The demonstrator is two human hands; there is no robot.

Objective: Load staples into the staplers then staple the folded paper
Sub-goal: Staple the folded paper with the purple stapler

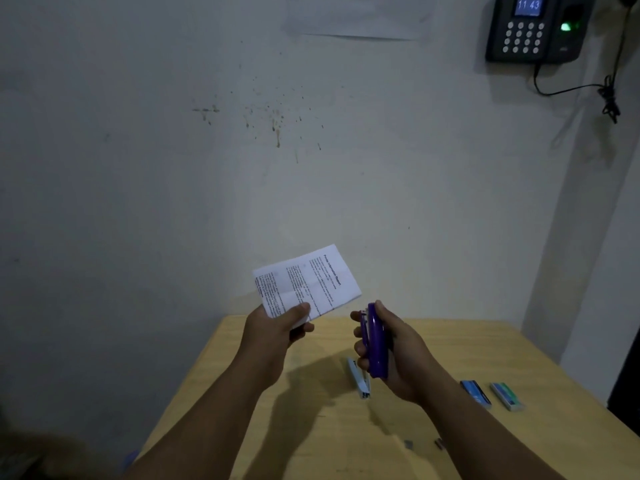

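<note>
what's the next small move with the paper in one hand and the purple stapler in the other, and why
Probably bring the purple plastic stapler up to the lower right edge of the folded white printed paper and slip that edge into its mouth. The right hand grips the stapler upright, the left hand pinches the paper's lower corner, and the two are held apart above the wooden table.

Folded paper (306, 282): lower-left corner hidden under left hand (273, 332) thumb; body text too small to read. Purple stapler (375, 342): underside and mouth hidden by right hand (398, 355). White stapler (360, 379): top end hidden behind same hand. Wall keypad unit (535, 27): cut off at top edge. Both arms cut off at bottom edge.
</note>
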